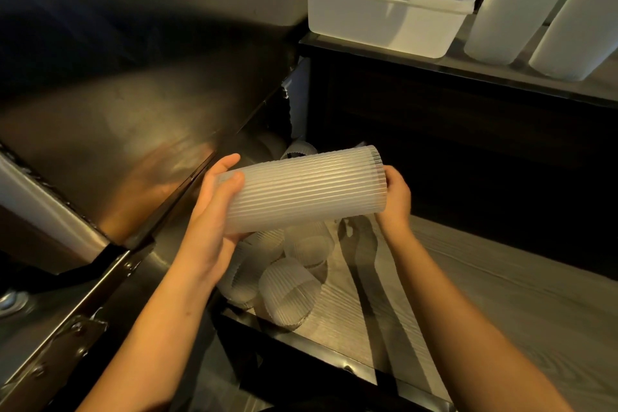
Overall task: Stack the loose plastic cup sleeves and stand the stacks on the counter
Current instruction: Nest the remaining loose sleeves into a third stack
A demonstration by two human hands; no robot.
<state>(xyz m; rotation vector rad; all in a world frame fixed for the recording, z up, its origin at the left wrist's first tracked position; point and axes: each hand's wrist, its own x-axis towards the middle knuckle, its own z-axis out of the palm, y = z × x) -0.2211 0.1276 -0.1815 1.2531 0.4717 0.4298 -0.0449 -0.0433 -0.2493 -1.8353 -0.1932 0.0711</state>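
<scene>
My left grip [207,221] wraps the left end of the ribbed sleeve stack [301,191], thumb over the top, fingers curled beneath; the stack lies almost level between both grips, tilted slightly up towards the right; my right grip [394,201] clasps its wider right end, fingers curled at the rim; directly below both grips loose sleeves [291,291] lie jumbled on the wood-grain tabletop [485,278]; above and beyond my right grip a white tub [384,10] sits on a raised tabletop [468,72], with two tall standing stacks [508,3] just to its right.
</scene>
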